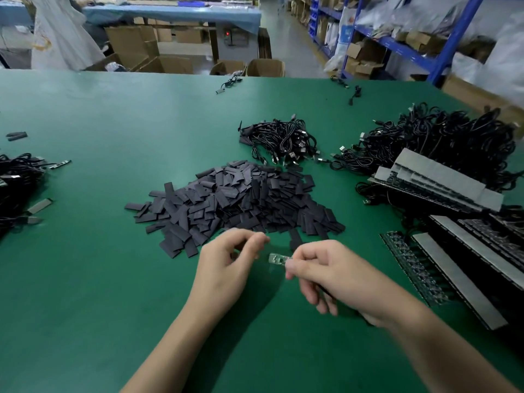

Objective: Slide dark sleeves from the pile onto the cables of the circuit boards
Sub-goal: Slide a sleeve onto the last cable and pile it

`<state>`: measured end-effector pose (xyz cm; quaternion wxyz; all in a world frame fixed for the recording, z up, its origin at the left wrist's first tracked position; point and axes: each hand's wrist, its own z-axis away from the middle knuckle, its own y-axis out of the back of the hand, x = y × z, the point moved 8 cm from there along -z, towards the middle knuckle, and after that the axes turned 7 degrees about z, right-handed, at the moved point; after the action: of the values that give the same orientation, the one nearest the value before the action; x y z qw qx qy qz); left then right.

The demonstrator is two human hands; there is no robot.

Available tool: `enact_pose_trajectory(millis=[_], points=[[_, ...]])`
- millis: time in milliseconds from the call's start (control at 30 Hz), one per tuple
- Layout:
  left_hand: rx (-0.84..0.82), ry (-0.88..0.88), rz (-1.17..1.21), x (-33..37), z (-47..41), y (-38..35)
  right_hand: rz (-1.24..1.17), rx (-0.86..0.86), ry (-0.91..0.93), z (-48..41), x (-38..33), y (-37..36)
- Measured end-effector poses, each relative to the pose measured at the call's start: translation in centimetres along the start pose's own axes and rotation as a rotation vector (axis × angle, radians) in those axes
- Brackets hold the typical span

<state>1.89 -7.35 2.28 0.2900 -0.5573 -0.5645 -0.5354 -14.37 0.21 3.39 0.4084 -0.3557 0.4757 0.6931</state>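
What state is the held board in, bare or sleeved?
Bare: the board protruding from the right hand shows exposed components, no sleeve over it.

Circuit board (pixel 279 258): right end hidden inside right hand (pixel 326 272). Left hand (pixel 226 258): any held item indistinct. Cable heap (pixel 17 180): cut by left edge.

Matt dark sleeves (pixel 235 202), smooth green table (pixel 113 279), glossy cables (pixel 283 140)

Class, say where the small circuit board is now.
The circuit board is low-centre in the head view, pinched by the right hand, beside the left hand, nearer than the sleeve pile.
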Motion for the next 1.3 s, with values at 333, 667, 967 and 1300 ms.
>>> enact_pose_trajectory(millis=[333,667,967,1300], points=[[0.040,-0.133,-0.801,-0.7,-4.8,0.3,-0.632,-0.065,-0.195,1.7,1.4,-1.0],[0.023,-0.221,-0.773,0.4,-4.4,0.5,-0.222,0.287,0.045,-2.2,3.8,-0.4],[-0.153,0.032,0.080,0.8,0.4,-1.2,-0.424,0.274,0.188,-1.3,4.1,0.5],[-0.172,-0.259,-0.014,2.5,1.7,-1.8,-0.307,0.216,0.231,-1.3,3.9,-0.2]])
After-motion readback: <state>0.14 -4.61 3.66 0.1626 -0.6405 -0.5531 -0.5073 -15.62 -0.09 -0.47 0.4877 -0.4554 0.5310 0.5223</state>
